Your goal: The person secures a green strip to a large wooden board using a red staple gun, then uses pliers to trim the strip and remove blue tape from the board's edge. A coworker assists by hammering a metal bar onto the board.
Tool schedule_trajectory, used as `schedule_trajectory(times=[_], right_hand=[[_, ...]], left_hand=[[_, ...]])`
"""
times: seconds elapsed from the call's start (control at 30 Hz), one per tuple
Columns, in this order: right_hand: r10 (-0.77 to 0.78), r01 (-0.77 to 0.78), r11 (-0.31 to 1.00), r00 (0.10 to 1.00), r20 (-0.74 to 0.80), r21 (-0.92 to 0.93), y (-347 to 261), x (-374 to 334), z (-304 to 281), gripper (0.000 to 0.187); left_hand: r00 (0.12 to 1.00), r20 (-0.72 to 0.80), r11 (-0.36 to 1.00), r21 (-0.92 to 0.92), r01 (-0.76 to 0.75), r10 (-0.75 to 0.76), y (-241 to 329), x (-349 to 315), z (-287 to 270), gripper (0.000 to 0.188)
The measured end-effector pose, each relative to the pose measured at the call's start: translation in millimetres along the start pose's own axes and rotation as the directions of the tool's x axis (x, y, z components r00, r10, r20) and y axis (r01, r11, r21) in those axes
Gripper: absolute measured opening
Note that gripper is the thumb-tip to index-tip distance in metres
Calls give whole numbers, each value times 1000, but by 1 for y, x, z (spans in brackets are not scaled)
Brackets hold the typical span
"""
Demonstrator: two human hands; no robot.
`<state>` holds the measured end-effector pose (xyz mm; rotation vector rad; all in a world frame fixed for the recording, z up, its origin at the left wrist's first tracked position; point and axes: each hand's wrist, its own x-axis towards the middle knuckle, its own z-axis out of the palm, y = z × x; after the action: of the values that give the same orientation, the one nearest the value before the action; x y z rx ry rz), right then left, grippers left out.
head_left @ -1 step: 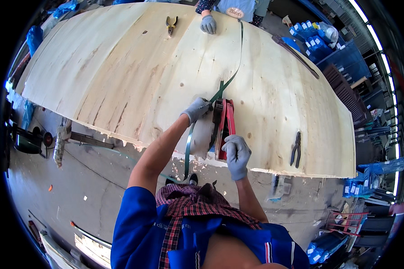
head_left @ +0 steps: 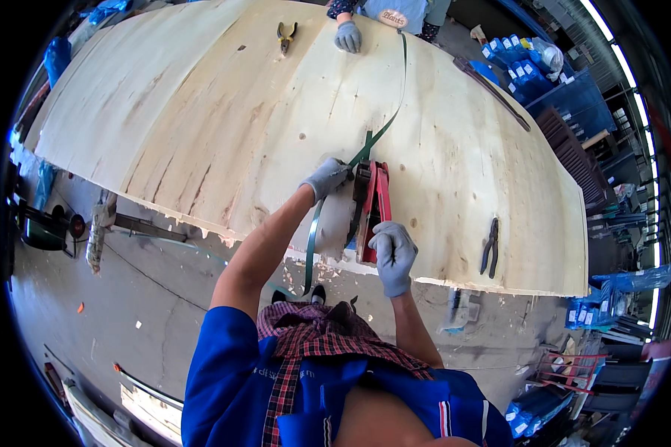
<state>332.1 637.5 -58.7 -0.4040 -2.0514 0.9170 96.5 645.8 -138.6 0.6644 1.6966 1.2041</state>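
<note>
My gloved left hand (head_left: 326, 179) is closed on the green strap (head_left: 380, 134) beside the head of a red strapping tool (head_left: 373, 212). From there the strap runs over the plywood sheet (head_left: 224, 112) to its far edge, and a loose tail (head_left: 310, 253) hangs below my left hand past the near edge. The tool lies on the plywood near that edge. Around the near end of its red lever my gloved right hand (head_left: 395, 257) is wrapped. The tool's jaw, where the strap enters, is partly hidden by my left hand.
Dark-handled pliers (head_left: 490, 248) lie on the plywood to the right, yellow-handled cutters (head_left: 285, 39) near the far edge. A long dark bar (head_left: 492, 93) rests at the far right. Across the sheet, another person's gloved hand (head_left: 348, 36) lies on it. Wood chips litter the floor.
</note>
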Motion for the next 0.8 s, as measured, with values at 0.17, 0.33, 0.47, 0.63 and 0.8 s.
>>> schedule_trajectory(times=[0.17, 0.33, 0.47, 0.63, 0.8], right_hand=[[-18, 17, 999, 999, 36, 26, 1, 3, 2, 24], [180, -197, 965, 978, 104, 175, -11, 42, -4, 30], [283, -318, 898, 947, 155, 304, -10, 96, -11, 35], [288, -334, 892, 939, 188, 306, -8, 133, -1, 38], [192, -208, 967, 974, 119, 144, -20, 60, 10, 32]], left_hand=[[995, -24, 988, 117, -96, 100, -14, 7, -1, 26], [990, -32, 973, 191, -129, 137, -10, -2, 1, 29], [994, -14, 986, 127, -108, 111, -11, -5, 0, 29], [990, 27, 981, 132, -141, 139, -16, 7, -3, 30], [988, 9, 972, 179, -155, 156, -18, 13, -3, 31]])
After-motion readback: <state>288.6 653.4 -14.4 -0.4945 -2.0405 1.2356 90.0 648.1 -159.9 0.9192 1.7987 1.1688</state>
